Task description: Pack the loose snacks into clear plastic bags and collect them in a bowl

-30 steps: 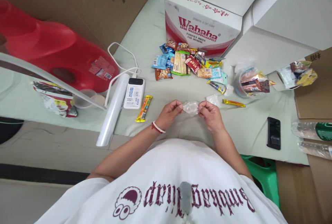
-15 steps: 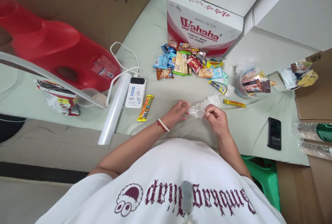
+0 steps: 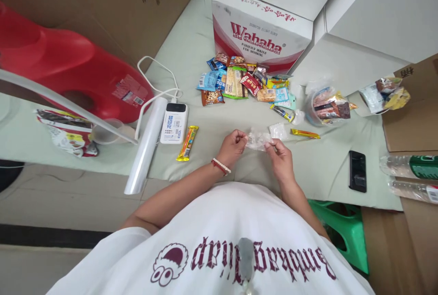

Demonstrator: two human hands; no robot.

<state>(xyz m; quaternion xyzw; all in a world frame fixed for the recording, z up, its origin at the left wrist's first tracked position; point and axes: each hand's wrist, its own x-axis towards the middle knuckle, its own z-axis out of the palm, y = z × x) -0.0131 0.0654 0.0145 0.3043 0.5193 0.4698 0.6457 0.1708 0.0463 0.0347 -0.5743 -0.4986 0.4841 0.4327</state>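
A small clear plastic bag is stretched between my two hands, just above the table's near edge. My left hand pinches its left side, a beaded bracelet on the wrist. On the other side, my right hand grips the bag between thumb and fingers. Just beyond lies another clear plastic piece. A yellow snack bar rests to the right of it, and a second yellow bar lies left of my left hand. Farther back is a heap of wrapped snacks.
A white power bank with a cable and a plastic film roll lie left, near a red jug. A tub of snacks, a phone and bottles are right. A Wahaba carton stands behind.
My left fingers have closed on the bag's left side, and the bag is now spread flatter between both hands. The whole view has shifted slightly.
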